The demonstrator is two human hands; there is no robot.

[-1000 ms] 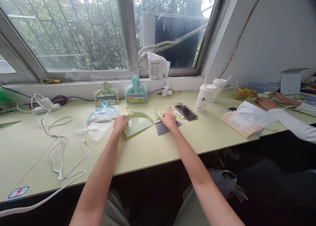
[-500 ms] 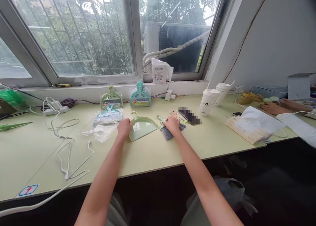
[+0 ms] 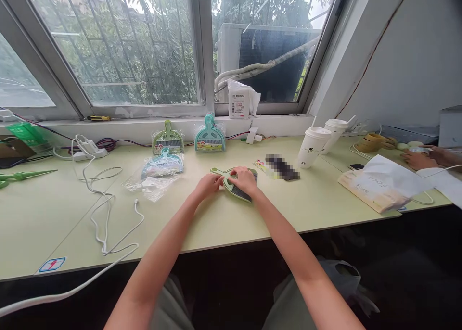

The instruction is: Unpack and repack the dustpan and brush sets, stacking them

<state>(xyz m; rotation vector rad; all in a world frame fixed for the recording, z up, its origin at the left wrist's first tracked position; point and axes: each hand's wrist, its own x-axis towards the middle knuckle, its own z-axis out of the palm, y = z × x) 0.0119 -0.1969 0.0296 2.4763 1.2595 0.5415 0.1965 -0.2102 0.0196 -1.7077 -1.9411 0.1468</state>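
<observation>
A light green dustpan [image 3: 215, 170] lies on the table in front of me, its handle towards the left. Over its pan rests a small hand brush [image 3: 238, 192] with grey bristles, so the two are stacked. My left hand [image 3: 208, 185] pinches the dustpan's near-left edge beside the handle. From above, my right hand [image 3: 244, 180] has its fingers closed around the brush and covers much of it. Just right of them is a printed card [image 3: 260, 165], next to a dark blurred item [image 3: 283, 168].
Wrapped dustpan sets, green [image 3: 168, 140] and blue [image 3: 210, 136], lean by the sill; another blue set [image 3: 164, 164] lies in plastic. White cables [image 3: 104, 209] sprawl left. Paper cups [image 3: 313, 147] and a tissue pack [image 3: 371, 185] are right. Another person's hands [image 3: 418, 159] are far right.
The dustpan and brush, apart before, are now together, with the brush over the pan. My left hand has moved right with the dustpan, and my right hand slightly left with the brush.
</observation>
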